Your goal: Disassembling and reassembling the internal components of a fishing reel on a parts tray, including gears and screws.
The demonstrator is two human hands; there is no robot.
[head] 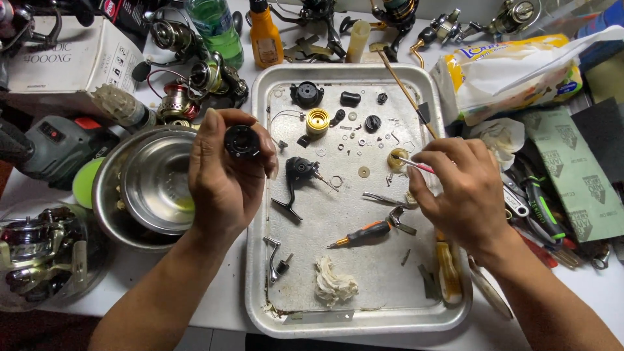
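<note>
My left hand (224, 172) holds a round black reel part (242, 140) upright between thumb and fingertips, just left of the metal tray (260, 305). My right hand (458, 192) grips a thin pink-handled brush (416, 165), its tip resting in a small yellowish cup (397, 158) on the tray. A black reel body with a handle arm (298, 177) lies between the hands. A gold ring part (318, 120), black knobs (306, 94) and several tiny washers and screws are scattered over the tray's upper half.
An orange-handled screwdriver (367, 232), tweezers (383, 199) and a wad of cotton (333, 283) lie on the tray. Nested steel bowls (146, 188) sit at left. Fishing reels (195, 84), bottles (265, 36), a box (71, 62), tissue packs (513, 71), sandpaper (575, 172) and hand tools (539, 211) crowd the edges.
</note>
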